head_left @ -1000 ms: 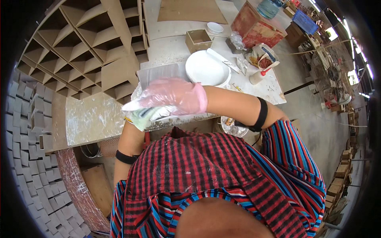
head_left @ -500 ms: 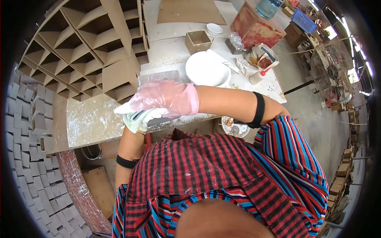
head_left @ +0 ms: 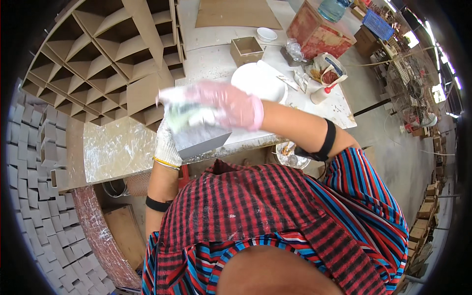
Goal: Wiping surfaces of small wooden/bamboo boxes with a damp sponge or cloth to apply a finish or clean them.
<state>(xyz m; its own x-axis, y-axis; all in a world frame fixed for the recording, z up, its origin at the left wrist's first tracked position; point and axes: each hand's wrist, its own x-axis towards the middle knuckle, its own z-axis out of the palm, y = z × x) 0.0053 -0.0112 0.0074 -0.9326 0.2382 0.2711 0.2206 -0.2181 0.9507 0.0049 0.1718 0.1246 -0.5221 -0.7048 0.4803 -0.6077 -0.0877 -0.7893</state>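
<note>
My left hand, in a white knit glove with a yellow band at the cuff, grips the left side of a smooth grey box. Its fingers are partly hidden. Over the top of that box, my right hand in a pink see-through glove presses a bunched white and pale green cloth. Motion blurs the cloth and the right fingers. Just beyond the right hand lies a round white dish, partly covered by my wrist.
Brown open-fronted boxes are stacked at the left. Farther back on the table are a small square box, a white bowl and a white bottle with a red top. A fan stands at the right.
My right hand and the cloth have swung right and slightly up, off the left wrist. More of the grey box and my left glove now shows.
</note>
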